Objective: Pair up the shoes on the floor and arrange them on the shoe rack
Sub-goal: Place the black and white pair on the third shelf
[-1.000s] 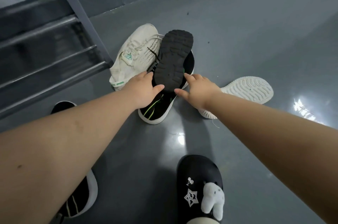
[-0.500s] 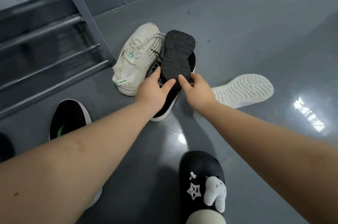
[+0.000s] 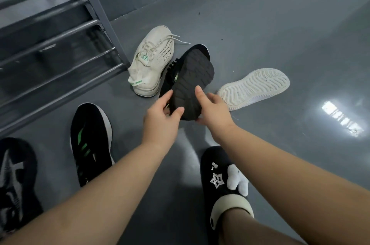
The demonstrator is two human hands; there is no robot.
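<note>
Head view, looking down at a grey floor (image 3: 260, 30), with the black shoe (image 3: 192, 82) held sole-up in the middle as the landmark. Far to its left, at the lower edge, lies a dark shoe with pale grey markings (image 3: 14, 180). Above that, up and left of the held shoe, stand the grey bars of the shoe rack (image 3: 60, 48). Nearer, down and left of the held shoe, a black sneaker with green stripes (image 3: 90, 142) sits upright on the floor. Just beside the held shoe on its upper left, a cream laced sneaker (image 3: 152, 62) rests upright near the foot of the rack. The left hand (image 3: 160, 122) grips the heel end of the held shoe, thumb on the sole and fingers curled round its left edge. The right hand (image 3: 214, 108) holds the same end from the other side, thumb pressed on the tread. Right of the held shoe, a cream shoe lies sole-up (image 3: 254, 86) on the floor. Below the hands, a black slipper with a star charm and a white plush (image 3: 224, 182) is worn on a foot.
</note>
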